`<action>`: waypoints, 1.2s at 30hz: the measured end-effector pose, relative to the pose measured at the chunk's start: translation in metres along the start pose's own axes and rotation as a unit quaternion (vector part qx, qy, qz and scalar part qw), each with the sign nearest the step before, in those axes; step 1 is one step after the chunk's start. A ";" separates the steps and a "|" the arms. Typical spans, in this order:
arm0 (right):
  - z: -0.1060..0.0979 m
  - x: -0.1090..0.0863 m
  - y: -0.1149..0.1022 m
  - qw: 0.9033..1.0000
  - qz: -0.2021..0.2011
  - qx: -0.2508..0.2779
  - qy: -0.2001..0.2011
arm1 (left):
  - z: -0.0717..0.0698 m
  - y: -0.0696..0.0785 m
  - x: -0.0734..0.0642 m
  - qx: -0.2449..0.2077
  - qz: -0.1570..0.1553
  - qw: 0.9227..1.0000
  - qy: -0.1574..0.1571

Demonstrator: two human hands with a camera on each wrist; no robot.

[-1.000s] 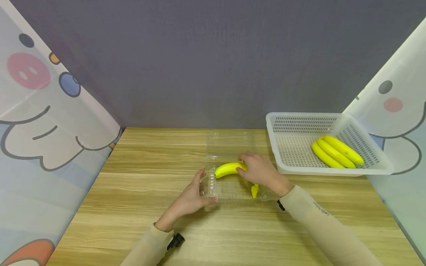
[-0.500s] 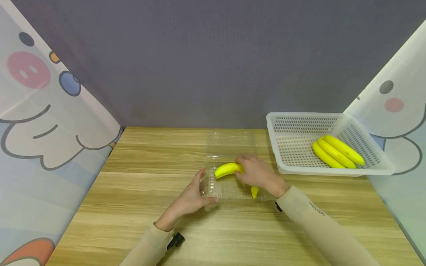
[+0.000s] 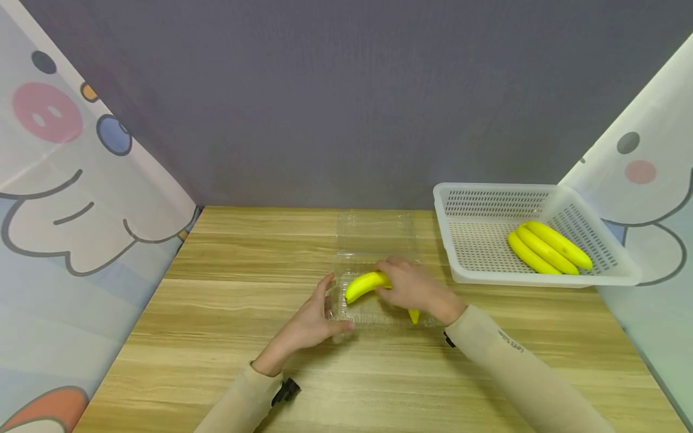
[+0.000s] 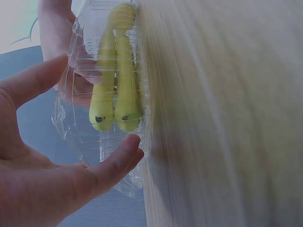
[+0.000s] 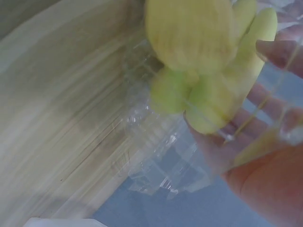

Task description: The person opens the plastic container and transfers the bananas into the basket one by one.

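Bananas (image 3: 361, 287), middles hidden by gripping right hand (image 3: 412, 288), inside clear box (image 3: 368, 311), left hand (image 3: 305, 322) spread open against its left end, lid (image 3: 376, 233) folded back, basket (image 3: 487, 278) holding three more bananas (image 3: 548, 248) at right.

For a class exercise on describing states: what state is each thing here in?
Clear container: open, lid laid back.
Bananas in container: gripped, partly hidden.
White basket: upright, open-topped.
Basket bananas: lying side by side.
Left hand: spread at container's left end.
Right hand: curled over container bananas.
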State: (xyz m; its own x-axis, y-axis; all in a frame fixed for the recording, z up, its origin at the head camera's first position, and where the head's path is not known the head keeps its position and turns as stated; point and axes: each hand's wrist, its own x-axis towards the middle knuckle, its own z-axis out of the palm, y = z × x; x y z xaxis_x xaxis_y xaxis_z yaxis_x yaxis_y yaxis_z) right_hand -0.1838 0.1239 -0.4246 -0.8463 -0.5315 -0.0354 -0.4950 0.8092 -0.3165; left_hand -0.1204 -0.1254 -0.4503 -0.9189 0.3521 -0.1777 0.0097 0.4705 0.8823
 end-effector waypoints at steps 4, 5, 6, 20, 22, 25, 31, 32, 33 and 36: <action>0.001 0.001 -0.004 1.000 -0.008 -0.001 -0.006 | 0.000 0.000 0.000 -0.002 0.001 1.000 0.000; 0.002 0.001 -0.005 1.000 -0.010 0.000 -0.007 | 0.000 0.000 0.001 -0.003 0.000 1.000 0.000; 0.002 0.001 -0.006 1.000 -0.015 0.000 -0.008 | 0.000 0.000 0.001 -0.003 0.001 1.000 0.000; 0.013 0.008 -0.014 0.998 -0.045 -0.029 -0.039 | -0.001 0.000 0.000 -0.011 -0.003 1.000 -0.002; 0.014 0.008 -0.016 0.998 -0.045 -0.028 -0.044 | 0.000 0.000 0.000 -0.010 -0.004 1.000 -0.001; 0.015 0.009 -0.018 0.997 -0.045 -0.023 -0.051 | 0.000 0.000 0.000 -0.004 -0.005 1.000 0.002; 0.018 0.012 -0.023 0.997 -0.055 -0.022 -0.054 | 0.000 -0.001 0.001 -0.007 -0.005 1.000 0.000; 0.018 0.012 -0.023 0.997 -0.056 -0.024 -0.054 | 0.000 -0.001 0.001 -0.007 -0.005 1.000 -0.001; 0.019 0.012 -0.023 0.997 -0.057 -0.026 -0.054 | 0.000 -0.001 0.001 -0.007 -0.004 1.000 -0.001; 0.020 0.013 -0.024 0.996 -0.059 -0.031 -0.058 | 0.000 0.000 0.001 -0.004 -0.002 1.000 -0.002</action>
State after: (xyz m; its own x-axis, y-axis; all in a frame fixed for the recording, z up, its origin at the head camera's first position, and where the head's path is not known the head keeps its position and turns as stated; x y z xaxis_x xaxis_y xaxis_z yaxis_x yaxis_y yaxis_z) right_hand -0.1791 0.0928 -0.4366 -0.7544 -0.6469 -0.1114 -0.6047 0.7510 -0.2652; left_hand -0.1212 -0.1254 -0.4508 -0.9175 0.3533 -0.1826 0.0028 0.4648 0.8854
